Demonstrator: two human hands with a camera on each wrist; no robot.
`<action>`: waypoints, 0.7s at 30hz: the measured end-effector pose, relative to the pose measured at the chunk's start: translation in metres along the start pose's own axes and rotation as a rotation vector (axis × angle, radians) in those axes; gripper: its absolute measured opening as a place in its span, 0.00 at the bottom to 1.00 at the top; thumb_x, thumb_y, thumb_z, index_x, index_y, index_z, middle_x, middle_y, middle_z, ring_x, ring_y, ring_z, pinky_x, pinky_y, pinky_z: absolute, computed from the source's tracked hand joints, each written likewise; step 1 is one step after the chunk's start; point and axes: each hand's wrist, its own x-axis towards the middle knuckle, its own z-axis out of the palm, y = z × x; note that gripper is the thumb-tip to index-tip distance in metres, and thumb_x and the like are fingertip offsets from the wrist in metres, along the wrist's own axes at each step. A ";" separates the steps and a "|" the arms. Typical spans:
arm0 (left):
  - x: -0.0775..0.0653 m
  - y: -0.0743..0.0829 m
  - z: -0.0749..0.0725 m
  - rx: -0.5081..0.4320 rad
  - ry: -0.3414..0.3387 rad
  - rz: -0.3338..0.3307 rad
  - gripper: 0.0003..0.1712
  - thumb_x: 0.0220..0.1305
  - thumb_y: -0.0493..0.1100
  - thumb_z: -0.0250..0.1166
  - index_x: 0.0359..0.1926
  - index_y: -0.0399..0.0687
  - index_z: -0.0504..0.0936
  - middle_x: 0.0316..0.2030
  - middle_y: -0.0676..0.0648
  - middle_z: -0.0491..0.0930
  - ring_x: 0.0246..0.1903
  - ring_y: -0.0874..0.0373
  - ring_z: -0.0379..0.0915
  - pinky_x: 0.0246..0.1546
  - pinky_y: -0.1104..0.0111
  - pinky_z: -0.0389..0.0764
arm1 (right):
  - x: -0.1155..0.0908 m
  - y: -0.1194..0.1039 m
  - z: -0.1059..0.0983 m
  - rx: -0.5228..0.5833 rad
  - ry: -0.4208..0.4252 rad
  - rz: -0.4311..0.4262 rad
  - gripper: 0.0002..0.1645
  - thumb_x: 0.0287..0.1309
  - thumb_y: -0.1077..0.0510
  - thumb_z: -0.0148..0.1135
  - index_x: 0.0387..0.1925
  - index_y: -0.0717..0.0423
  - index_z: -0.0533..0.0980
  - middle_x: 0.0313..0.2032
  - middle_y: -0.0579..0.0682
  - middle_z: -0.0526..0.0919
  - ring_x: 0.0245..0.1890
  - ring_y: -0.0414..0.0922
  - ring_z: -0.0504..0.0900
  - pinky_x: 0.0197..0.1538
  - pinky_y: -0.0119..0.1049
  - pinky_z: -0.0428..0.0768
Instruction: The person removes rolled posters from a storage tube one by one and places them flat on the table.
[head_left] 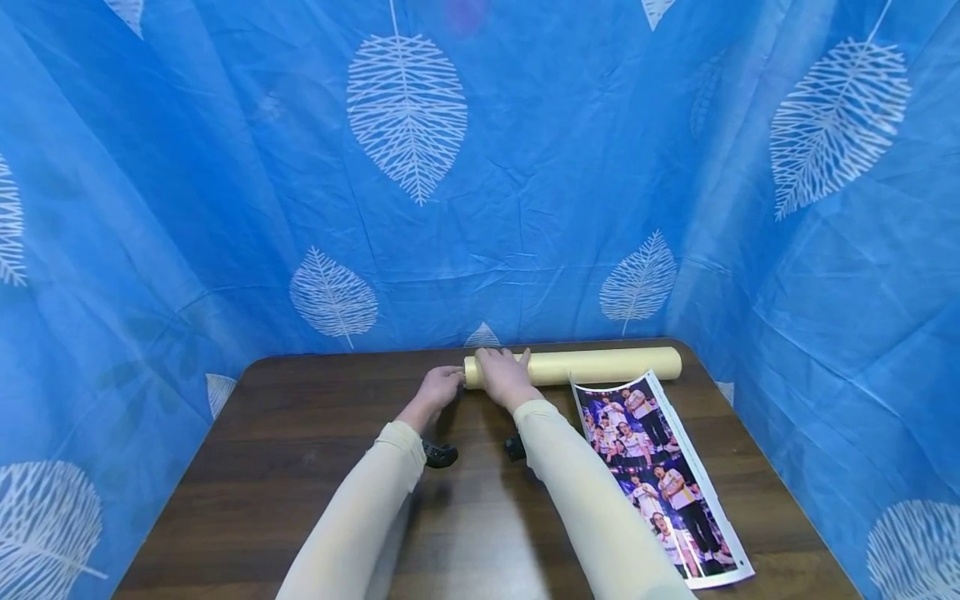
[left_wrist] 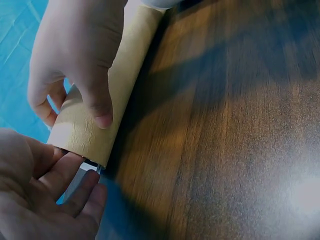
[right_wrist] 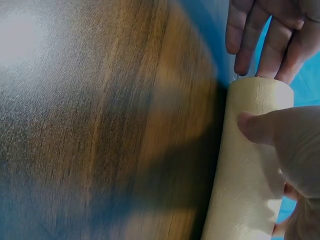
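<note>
Two hands (head_left: pixel 435 392) (head_left: pixel 504 378), two sleeves (head_left: pixel 360 508) (head_left: pixel 596 508) and one tube (head_left: pixel 600 367) share the scene. One printed sheet (head_left: pixel 667 483) and one table (head_left: pixel 300 467) also appear.

Brown wood-grain table (head_left: pixel 300 454), yellow tube (head_left: pixel 600 367) along far edge, photo sheet (head_left: pixel 660 479) at right

Taking the tabletop (head_left: pixel 285 467) as a clock face, a hand could pass over bare wood around 9 to 10 o'clock. The curtain (head_left: pixel 495 250) stands behind 12. The pale roll (head_left: pixel 600 367) blocks 12 to 2, the left hand (head_left: pixel 437 389) crowding its 9 o'clock end. A printed sheet (head_left: pixel 660 475) covers 2 to 4; sleeves (head_left: pixel 352 517) cross 5 and 7.
</note>
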 end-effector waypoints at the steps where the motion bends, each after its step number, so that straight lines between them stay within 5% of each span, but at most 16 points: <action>1: 0.000 0.000 0.000 -0.006 0.003 -0.006 0.20 0.73 0.37 0.56 0.59 0.30 0.82 0.49 0.37 0.82 0.45 0.50 0.74 0.44 0.66 0.77 | 0.000 -0.001 0.000 0.001 -0.004 0.006 0.23 0.72 0.61 0.57 0.66 0.48 0.72 0.65 0.52 0.78 0.67 0.59 0.70 0.67 0.77 0.51; 9: 0.003 -0.001 0.003 -0.045 0.042 -0.026 0.15 0.70 0.36 0.55 0.46 0.31 0.86 0.24 0.47 0.74 0.24 0.60 0.65 0.25 0.74 0.66 | -0.001 -0.005 0.002 -0.055 -0.009 0.010 0.39 0.67 0.50 0.68 0.76 0.35 0.65 0.68 0.50 0.74 0.68 0.60 0.68 0.67 0.78 0.51; 21: 0.006 -0.004 0.009 -0.018 0.076 -0.016 0.17 0.71 0.38 0.57 0.50 0.31 0.87 0.43 0.40 0.83 0.42 0.51 0.74 0.35 0.72 0.71 | -0.002 -0.005 0.013 -0.133 0.010 -0.012 0.44 0.66 0.36 0.64 0.79 0.27 0.58 0.63 0.54 0.74 0.66 0.63 0.68 0.67 0.79 0.48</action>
